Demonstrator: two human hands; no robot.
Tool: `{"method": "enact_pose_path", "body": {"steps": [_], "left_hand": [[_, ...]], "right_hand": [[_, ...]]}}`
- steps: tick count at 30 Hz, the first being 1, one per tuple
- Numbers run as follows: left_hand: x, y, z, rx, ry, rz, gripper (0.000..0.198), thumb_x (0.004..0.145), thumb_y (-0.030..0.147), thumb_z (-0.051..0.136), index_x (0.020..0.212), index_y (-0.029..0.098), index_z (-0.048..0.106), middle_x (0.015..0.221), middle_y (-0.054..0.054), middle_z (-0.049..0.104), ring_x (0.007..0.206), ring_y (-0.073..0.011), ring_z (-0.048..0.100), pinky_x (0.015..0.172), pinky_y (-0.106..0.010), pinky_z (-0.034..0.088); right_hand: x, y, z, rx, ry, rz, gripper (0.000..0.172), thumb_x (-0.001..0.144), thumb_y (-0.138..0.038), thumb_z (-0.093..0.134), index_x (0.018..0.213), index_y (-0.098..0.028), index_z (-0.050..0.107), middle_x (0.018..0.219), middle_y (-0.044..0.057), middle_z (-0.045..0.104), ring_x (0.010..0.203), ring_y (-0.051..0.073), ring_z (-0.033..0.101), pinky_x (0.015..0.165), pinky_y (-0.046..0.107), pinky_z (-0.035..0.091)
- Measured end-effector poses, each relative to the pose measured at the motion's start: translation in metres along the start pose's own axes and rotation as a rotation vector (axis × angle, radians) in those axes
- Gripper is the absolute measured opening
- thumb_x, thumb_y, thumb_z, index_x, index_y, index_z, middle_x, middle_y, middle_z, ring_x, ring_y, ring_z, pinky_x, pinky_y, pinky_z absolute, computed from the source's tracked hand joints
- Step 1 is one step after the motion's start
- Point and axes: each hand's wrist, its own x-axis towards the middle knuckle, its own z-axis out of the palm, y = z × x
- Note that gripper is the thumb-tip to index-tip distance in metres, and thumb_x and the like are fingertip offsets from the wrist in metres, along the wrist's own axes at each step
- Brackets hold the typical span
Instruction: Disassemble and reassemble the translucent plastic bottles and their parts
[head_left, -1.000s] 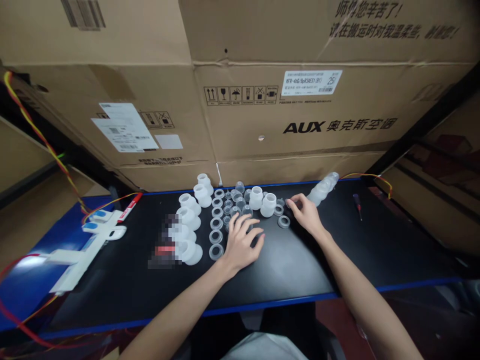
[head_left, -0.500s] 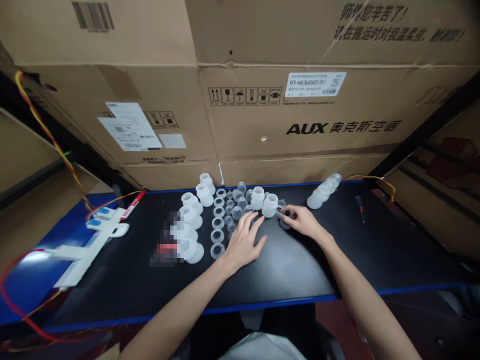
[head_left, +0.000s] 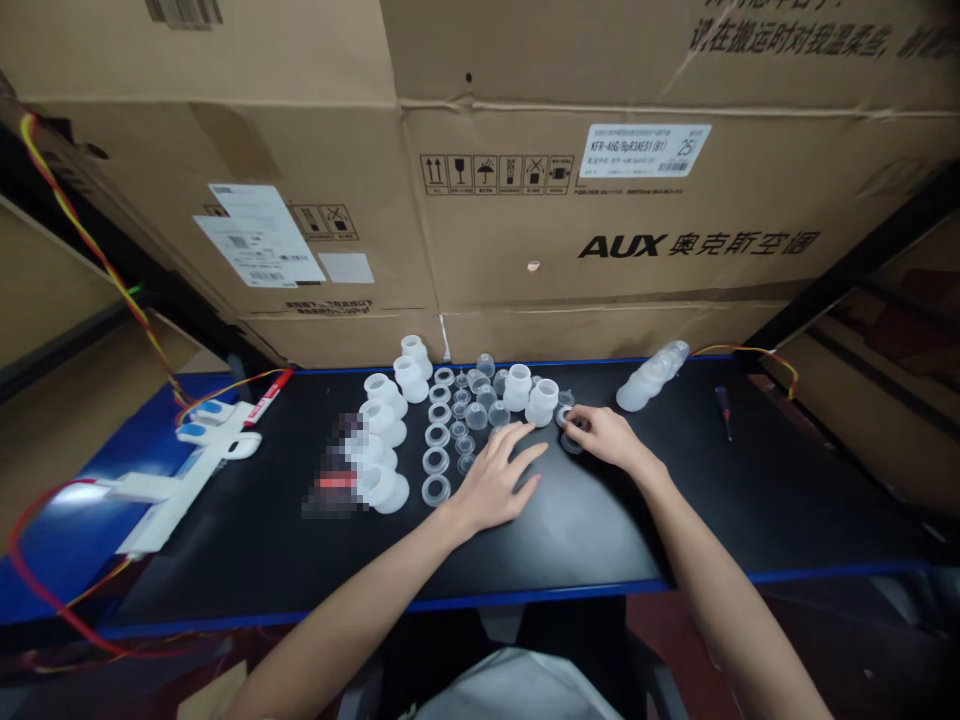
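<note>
My left hand (head_left: pixel 499 482) rests low over the black table with its fingers spread, holding nothing. It is just in front of two white translucent necked pieces (head_left: pixel 541 402) and beside several small clear caps (head_left: pixel 465 445). My right hand (head_left: pixel 609 437) is closed, thumb and finger pinching a clear plastic ring (head_left: pixel 563 414). Under those fingertips another clear ring (head_left: pixel 571 443) lies partly hidden. Clear domes (head_left: pixel 476 416) cluster beyond my left hand. To their left runs a column of flat rings (head_left: pixel 436 461).
More white necked pieces (head_left: pixel 382 425) line the left. A nested row of translucent pieces (head_left: pixel 643 386) lies at the right, near a screwdriver (head_left: pixel 723 410). A white power strip (head_left: pixel 191 460) and red marker (head_left: pixel 268 397) are far left. A large carton (head_left: pixel 495 230) walls the back.
The view has tilted slightly downward. My left hand has shifted a little right, uncovering more of the small caps. My right hand stays at the rings, its fingers lower and closer together.
</note>
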Motion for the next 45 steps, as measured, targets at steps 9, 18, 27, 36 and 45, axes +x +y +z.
{"method": "enact_pose_path", "body": {"steps": [9, 18, 27, 36, 45], "left_hand": [[-0.005, 0.010, 0.003, -0.151, 0.186, -0.054, 0.076, 0.104, 0.020, 0.062, 0.172, 0.028, 0.029, 0.168, -0.021, 0.044, 0.153, -0.0357, 0.054, 0.124, -0.058, 0.053], [-0.003, 0.009, 0.008, -0.496, 0.214, -0.160, 0.030, 0.108, 0.026, 0.061, 0.136, 0.021, 0.072, 0.114, -0.011, 0.082, 0.096, -0.0223, 0.082, 0.089, -0.038, 0.070], [0.004, 0.020, 0.000, -1.107, 0.239, -0.574, 0.035, 0.091, 0.048, 0.086, 0.101, 0.019, 0.068, 0.102, -0.007, 0.080, 0.094, -0.0241, 0.082, 0.068, -0.031, 0.071], [0.005, 0.014, 0.005, -1.117, 0.336, -0.635, 0.039, 0.080, 0.041, 0.096, 0.099, 0.018, 0.072, 0.105, -0.008, 0.081, 0.091, -0.0197, 0.080, 0.073, -0.028, 0.068], [0.002, 0.015, 0.007, -1.081, 0.275, -0.560, 0.067, 0.074, 0.031, 0.101, 0.135, 0.021, 0.073, 0.118, -0.010, 0.078, 0.101, -0.0236, 0.081, 0.079, -0.031, 0.072]], "right_hand": [[-0.014, -0.032, -0.010, 0.913, -0.109, -0.053, 0.042, 0.092, -0.058, 0.075, 0.083, -0.018, 0.071, 0.065, -0.002, 0.056, 0.058, 0.013, 0.042, 0.056, 0.027, 0.032], [-0.018, -0.042, 0.014, 1.150, -0.503, -0.082, 0.040, 0.088, -0.053, 0.087, 0.083, -0.014, 0.078, 0.058, -0.003, 0.054, 0.052, 0.009, 0.041, 0.050, 0.024, 0.031], [-0.016, -0.033, 0.012, 1.472, -0.225, -0.091, 0.047, 0.067, -0.046, 0.106, 0.102, -0.021, 0.085, 0.082, 0.003, 0.073, 0.069, 0.015, 0.064, 0.061, 0.028, 0.057], [-0.021, -0.051, 0.014, 1.400, -0.036, -0.097, 0.015, 0.082, -0.034, 0.091, 0.083, -0.022, 0.081, 0.096, 0.004, 0.075, 0.096, 0.024, 0.079, 0.094, 0.044, 0.066], [-0.020, -0.050, 0.030, 1.247, -0.025, -0.314, 0.025, 0.082, -0.028, 0.096, 0.101, -0.025, 0.080, 0.111, 0.005, 0.069, 0.088, 0.016, 0.072, 0.083, 0.033, 0.063]]}}
